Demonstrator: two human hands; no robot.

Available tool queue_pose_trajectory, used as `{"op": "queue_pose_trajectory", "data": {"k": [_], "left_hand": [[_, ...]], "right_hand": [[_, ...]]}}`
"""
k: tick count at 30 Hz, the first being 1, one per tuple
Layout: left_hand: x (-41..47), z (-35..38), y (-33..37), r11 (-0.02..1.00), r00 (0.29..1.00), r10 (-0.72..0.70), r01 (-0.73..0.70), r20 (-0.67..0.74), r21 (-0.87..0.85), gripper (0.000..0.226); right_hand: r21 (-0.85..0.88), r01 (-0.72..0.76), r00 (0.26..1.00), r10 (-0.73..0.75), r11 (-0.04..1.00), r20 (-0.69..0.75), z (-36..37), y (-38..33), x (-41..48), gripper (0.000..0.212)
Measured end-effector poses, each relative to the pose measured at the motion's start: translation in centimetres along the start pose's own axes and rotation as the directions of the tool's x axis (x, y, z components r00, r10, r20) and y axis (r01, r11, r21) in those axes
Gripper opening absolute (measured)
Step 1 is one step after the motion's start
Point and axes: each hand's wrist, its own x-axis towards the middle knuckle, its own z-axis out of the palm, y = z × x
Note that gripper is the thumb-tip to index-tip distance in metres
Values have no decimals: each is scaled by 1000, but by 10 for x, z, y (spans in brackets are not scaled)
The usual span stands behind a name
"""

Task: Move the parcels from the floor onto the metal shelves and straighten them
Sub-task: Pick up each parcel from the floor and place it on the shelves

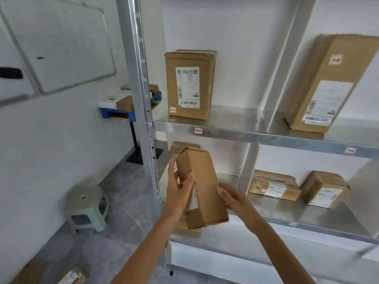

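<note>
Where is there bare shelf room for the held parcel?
Upper shelf: wide bare stretch between the upright box and the leaning box. Lower shelf: bare metal in front of the two small parcels. Crowded at its left end: another box behind the held parcel.

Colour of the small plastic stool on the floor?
The small plastic stool is pale green; head view.

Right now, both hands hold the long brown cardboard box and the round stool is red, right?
No: the head view shows the round plastic stool is pale green, not red. The left hand and right hand do hold the long brown cardboard box.
</note>
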Motion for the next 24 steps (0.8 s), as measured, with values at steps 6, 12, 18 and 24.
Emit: {"op": "queue_pose_trajectory", "data": {"k": [6,12,18,24], "left_hand": [[-9,20,22,990,973,133,-141,187,30,78],[-14,31,40,992,950,-64,94,306,-85,36],[-14,42,48,998,947,67,-59,315,-36,41],[-7,45,60,978,904,191,-208,382,3,65]], "right_hand": [[76,178,971,-163,981,-174,7,-23,-3,64],[110,211,963,-187,971,-195,3,-30,-6,62],[28,307,927,-292,951,-235,7,-46,-12,56],[411,235,963,-154,881,-221,-22,-45,-28,49]]}}
